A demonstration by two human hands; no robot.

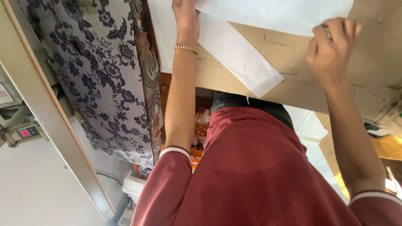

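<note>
My left hand (186,19), with a beaded bracelet (185,48) on its wrist, lies on a white sheet (238,58) spread over a brown worktable (301,79). Its fingers are cut off by the top edge of the view. My right hand (333,44) is curled with its fingers pinched on the lower edge of a second, larger white sheet (276,12) that overlaps the first. Something small may sit between those fingers, but it is too hidden to name. My dark red shirt (251,167) fills the bottom of the view.
A grey cloth with a dark floral print (96,75) hangs at the left beside the table. A machine with a small red display (26,133) sits at the far left. Orange packets (202,125) lie under the table, and cardboard pieces (385,146) lie at the right.
</note>
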